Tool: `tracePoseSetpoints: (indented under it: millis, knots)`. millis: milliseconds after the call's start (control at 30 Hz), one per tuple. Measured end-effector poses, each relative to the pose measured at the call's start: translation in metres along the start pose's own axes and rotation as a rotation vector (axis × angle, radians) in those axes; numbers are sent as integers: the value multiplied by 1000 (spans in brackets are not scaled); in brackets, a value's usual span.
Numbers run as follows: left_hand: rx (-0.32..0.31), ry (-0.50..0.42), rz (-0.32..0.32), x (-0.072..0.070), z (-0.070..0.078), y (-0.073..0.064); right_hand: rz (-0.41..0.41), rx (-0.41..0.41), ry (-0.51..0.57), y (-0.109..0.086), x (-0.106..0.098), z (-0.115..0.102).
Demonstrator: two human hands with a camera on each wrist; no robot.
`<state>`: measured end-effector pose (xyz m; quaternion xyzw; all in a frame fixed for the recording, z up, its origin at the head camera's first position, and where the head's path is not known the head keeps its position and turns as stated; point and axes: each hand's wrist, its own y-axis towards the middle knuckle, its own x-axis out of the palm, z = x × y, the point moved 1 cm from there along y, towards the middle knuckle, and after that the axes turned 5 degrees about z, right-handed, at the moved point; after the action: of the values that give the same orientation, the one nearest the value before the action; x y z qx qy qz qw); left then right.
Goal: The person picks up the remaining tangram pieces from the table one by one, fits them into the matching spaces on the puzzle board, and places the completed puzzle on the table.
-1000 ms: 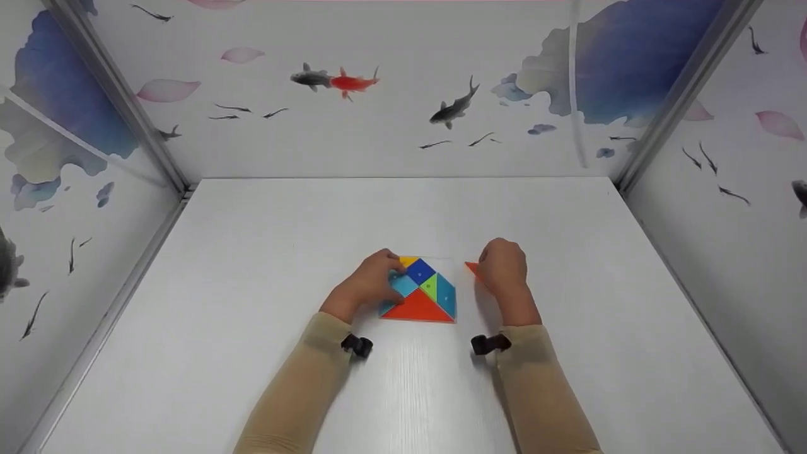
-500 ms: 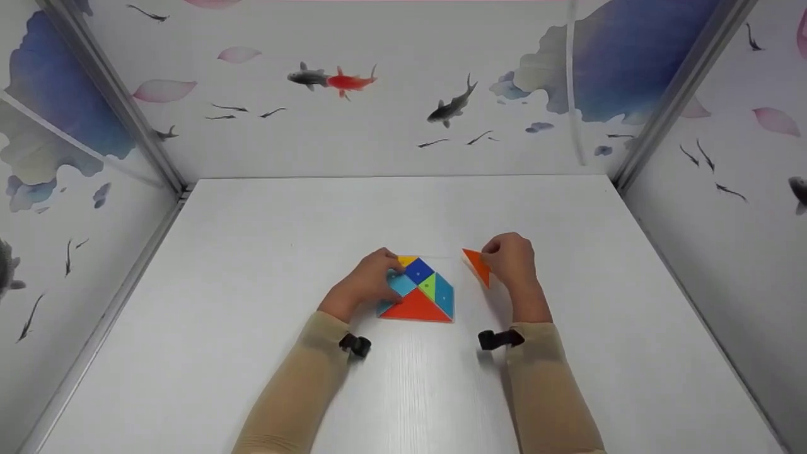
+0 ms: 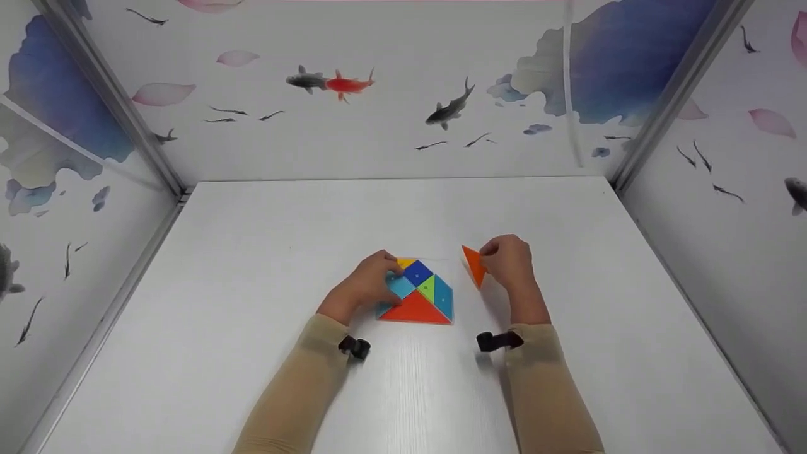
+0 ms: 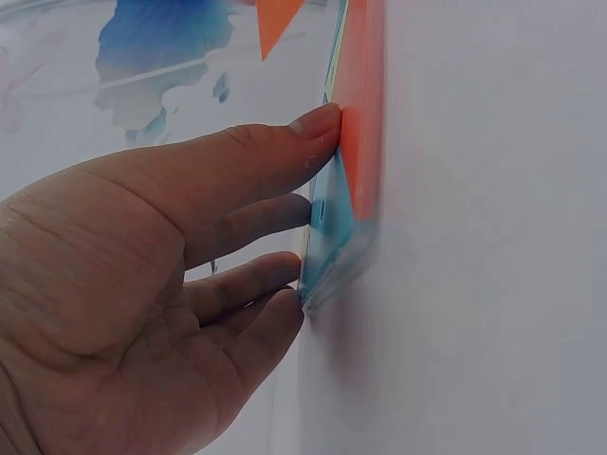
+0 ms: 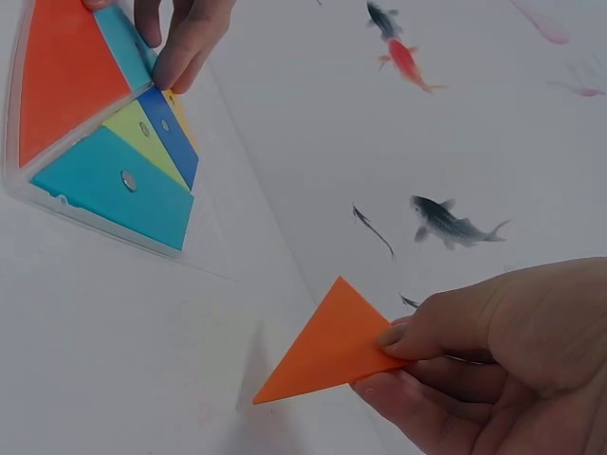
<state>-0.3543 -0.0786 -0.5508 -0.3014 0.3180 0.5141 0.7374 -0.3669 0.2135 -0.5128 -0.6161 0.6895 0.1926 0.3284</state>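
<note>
A tangram in a clear tray (image 5: 13, 156) lies mid-table. Visible pieces include a red triangle (image 3: 416, 309), a dark blue square (image 3: 417, 273), a light green triangle (image 3: 427, 288), a teal piece (image 3: 444, 296) and a yellow piece (image 3: 406, 261). The fingertips and thumb of my left hand (image 3: 362, 284) rest on the tray's left part, partly covering light blue pieces (image 4: 327, 213). To the right of the tray, my right hand (image 3: 512, 260) pinches a loose orange triangle (image 5: 332, 346) between thumb and fingers. It is raised and tilted, apart from the tray.
The white table (image 3: 284, 221) meets a printed back wall (image 3: 391, 132) with painted fish. Side panels (image 3: 712, 252) enclose it left and right. A small black camera (image 3: 356, 347) is strapped to the left wrist, another black camera (image 3: 498, 341) to the right.
My right hand has shifted slightly right with the orange triangle, which has turned to show more of its face. My left hand and the tray stay in place.
</note>
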Motion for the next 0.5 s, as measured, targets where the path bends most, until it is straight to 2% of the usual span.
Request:
tracePoseSetpoints:
  millis: [133,333,500]
  knots:
    - [4,2,-1,0,0,0,-19,-16,17,-1,0,0]
    - [51,18,1,-2,0,-1,46,-98,33,-2,2,2]
    - [44,7,-1,-2,1,-1,72,-81,78,0,6,1]
